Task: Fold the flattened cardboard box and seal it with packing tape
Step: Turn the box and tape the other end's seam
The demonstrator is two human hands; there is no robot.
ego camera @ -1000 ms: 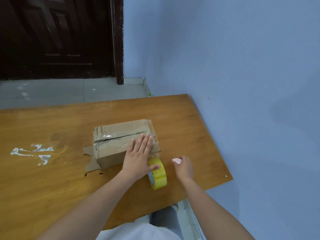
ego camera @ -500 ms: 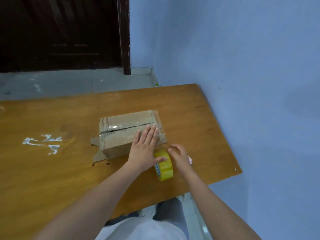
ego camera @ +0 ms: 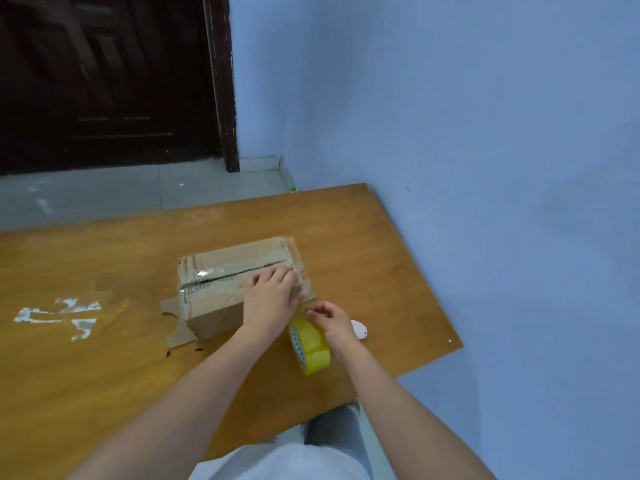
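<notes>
The cardboard box stood folded on the table, nearer the right-hand edge than the left, well back from the near edge. Clear tape already lay along its top seam. One small flap stuck out flat on the tabletop at the box's left end.

The step in hand appeared to be sealing. The left hand lay on the right part of the box top, its fingers straight and close together, pressing on the tape near the right end of the seam.

The yellow tape roll stood on edge just off the box's near right corner, toward the near edge of the table. The right hand rested against the roll's upper right side, fingers curled; whether they gripped the roll or pinched a free tape end could not be told from this view. A small pale object, possibly a cutter, lay just right of that hand.

Judged from this layout, the next move called for severing the strip or drawing a fresh length from the roll, while the left hand kept the box from sliding.
</notes>
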